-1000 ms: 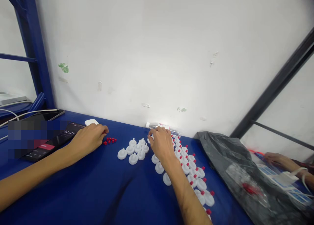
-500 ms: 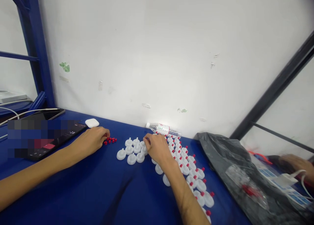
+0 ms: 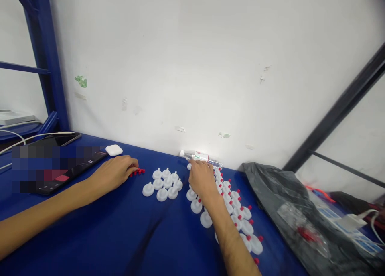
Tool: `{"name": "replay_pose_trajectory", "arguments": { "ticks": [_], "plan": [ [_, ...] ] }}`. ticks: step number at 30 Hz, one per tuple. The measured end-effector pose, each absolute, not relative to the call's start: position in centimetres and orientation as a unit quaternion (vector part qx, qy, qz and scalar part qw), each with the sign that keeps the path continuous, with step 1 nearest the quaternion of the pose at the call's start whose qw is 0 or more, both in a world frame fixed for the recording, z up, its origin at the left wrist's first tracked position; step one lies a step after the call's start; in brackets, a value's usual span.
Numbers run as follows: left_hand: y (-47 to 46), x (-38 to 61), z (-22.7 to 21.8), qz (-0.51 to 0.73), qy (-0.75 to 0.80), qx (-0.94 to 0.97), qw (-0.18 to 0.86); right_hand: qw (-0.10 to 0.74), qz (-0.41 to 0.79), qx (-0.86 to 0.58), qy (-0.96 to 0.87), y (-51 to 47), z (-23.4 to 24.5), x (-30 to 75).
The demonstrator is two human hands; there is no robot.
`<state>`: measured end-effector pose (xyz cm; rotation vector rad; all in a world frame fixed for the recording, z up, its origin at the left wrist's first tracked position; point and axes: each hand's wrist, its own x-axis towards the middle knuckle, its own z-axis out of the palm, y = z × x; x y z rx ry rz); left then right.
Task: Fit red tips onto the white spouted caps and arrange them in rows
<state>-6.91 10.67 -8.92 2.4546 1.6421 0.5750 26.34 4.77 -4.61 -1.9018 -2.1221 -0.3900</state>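
My left hand [image 3: 122, 171] rests on the table, its fingertips pinched together at a few small red caps [image 3: 140, 171]. My right hand [image 3: 202, 177] reaches over the left edge of a block of white spouted discs [image 3: 247, 228], most of which show red caps on their spouts. Its fingers bend down, and whatever lies under them is hidden. One white disc [image 3: 189, 166] shows just left of those fingertips. Between my hands stands a cluster of several white spouted discs [image 3: 162, 194] with bare spouts.
A clear bottle [image 3: 200, 157] lies along the wall. At left are phones [image 3: 72, 175], a white case [image 3: 114, 150] and cables. To the right lie a grey bag [image 3: 270, 195], a clear packet of red pieces [image 3: 309, 234] and a power strip [image 3: 365, 236].
My right hand has moved right, off the edge of the bare-spouted cluster and over the red-capped block. My left hand has shifted slightly toward the red caps.
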Motion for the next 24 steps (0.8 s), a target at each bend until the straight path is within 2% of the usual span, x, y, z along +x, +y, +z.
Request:
{"name": "replay_pose_trajectory", "arguments": {
  "ticks": [6, 17, 24],
  "plan": [
    [10.7, -6.7, -8.4, 0.148, 0.542, 0.825, 0.065, 0.147, -0.129, -0.646, -0.738, 5.7, -6.5, 26.5],
    [10.9, -6.5, -8.5, 0.172, 0.529, 0.826, 0.093, 0.221, -0.117, -0.633, -0.733, 6.8, -9.0, 27.7],
    [10.5, -6.0, -8.0, 0.198, 0.546, 0.81, 0.079, 0.208, -0.09, -0.639, -0.735, 6.8, -8.9, 27.7]
  ]
}}
